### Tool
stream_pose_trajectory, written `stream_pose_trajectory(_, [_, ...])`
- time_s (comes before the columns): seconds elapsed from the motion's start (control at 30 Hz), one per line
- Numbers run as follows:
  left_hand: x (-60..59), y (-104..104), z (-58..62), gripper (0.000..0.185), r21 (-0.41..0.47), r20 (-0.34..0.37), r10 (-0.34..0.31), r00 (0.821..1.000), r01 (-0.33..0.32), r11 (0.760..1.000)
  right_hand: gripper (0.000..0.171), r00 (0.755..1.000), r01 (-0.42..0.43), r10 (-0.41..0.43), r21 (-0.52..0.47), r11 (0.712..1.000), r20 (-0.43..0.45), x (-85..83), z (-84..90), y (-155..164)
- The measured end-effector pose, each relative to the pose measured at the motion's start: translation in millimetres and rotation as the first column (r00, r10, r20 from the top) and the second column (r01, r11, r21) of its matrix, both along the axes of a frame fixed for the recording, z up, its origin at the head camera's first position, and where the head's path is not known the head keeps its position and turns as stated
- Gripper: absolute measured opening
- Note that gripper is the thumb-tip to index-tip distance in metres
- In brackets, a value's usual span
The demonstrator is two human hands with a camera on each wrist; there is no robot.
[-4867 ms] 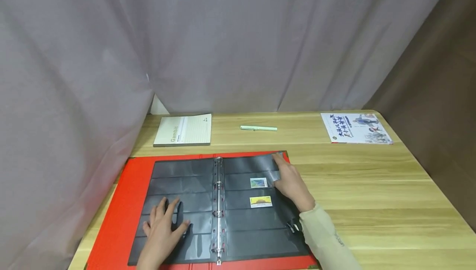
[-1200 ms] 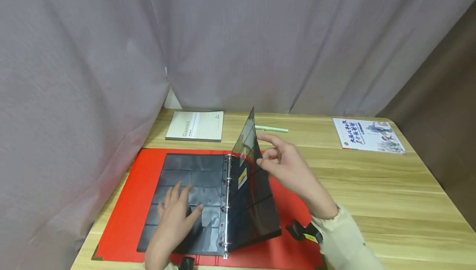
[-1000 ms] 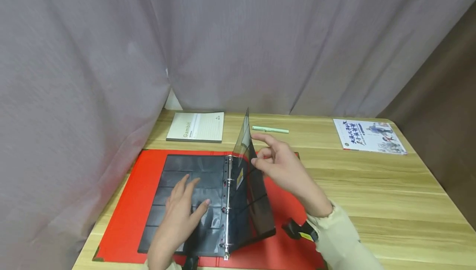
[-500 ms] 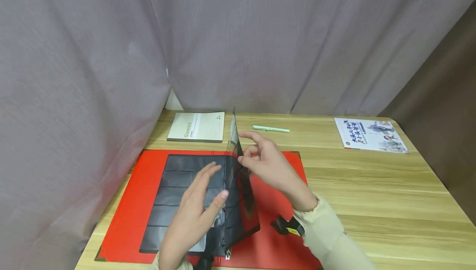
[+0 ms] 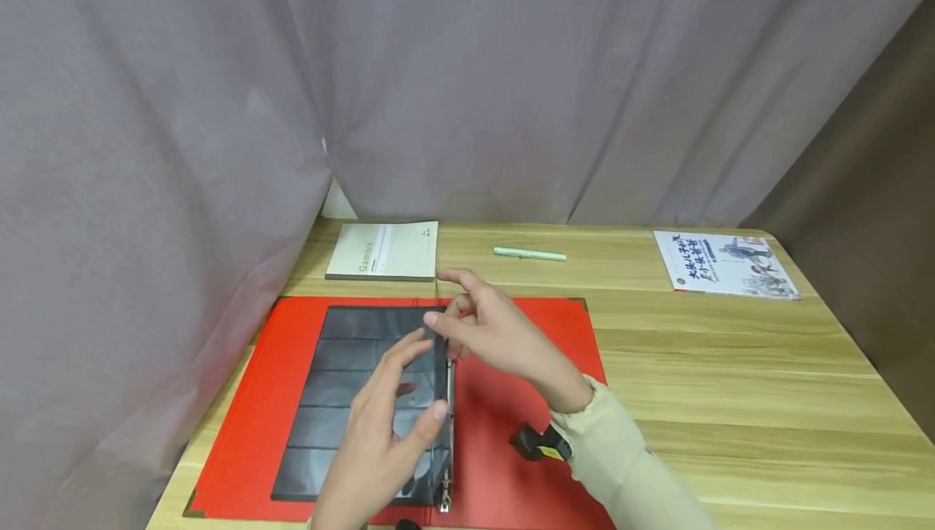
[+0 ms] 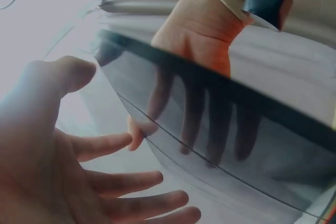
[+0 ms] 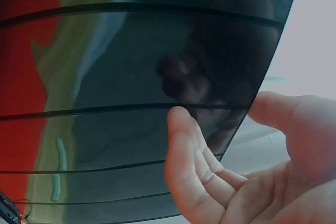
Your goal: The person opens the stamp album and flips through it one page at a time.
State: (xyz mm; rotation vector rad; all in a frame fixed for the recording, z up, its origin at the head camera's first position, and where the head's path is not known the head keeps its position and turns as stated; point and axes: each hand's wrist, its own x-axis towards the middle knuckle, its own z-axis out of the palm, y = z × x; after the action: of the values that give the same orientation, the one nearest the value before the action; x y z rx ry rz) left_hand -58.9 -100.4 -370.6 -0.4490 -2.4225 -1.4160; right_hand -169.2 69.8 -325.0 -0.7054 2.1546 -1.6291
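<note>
A red ring-binder stamp album (image 5: 244,400) lies spread on the table, a black pocket page (image 5: 321,392) flat on its left side. My right hand (image 5: 504,339) holds the outer edge of another pocket page (image 7: 121,66), which stands nearly upright over the metal rings (image 5: 450,400). The thumb reaches around that edge and the other fingers lie against one face, showing through the translucent sheet in the left wrist view. Beside the raised page is my left hand (image 5: 380,441), its fingers extended and thumb spread, holding nothing. The red inside of the right cover (image 5: 526,384) is exposed.
Behind the album are a Gambit notebook (image 5: 383,250) on the left and a pale green pen (image 5: 529,254) in the middle. A picture booklet (image 5: 730,264) lies at the back right of the wooden table (image 5: 730,384). Grey curtains (image 5: 467,84) close off the back and left.
My right hand has lifted the page bearing two stamps off the right side and swung it leftward to nearly upright. My left hand has risen from the left page and moved right.
</note>
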Motion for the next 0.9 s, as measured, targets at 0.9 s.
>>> stream_pose_trajectory(0.9, [17.0,-33.9,-11.0,0.042,0.036,-0.395,0.106,0.913,-0.100,0.994,0.057,0.987,-0.064,0.101,0.276,0.959,-0.122,-10.2,-56.3,65.3])
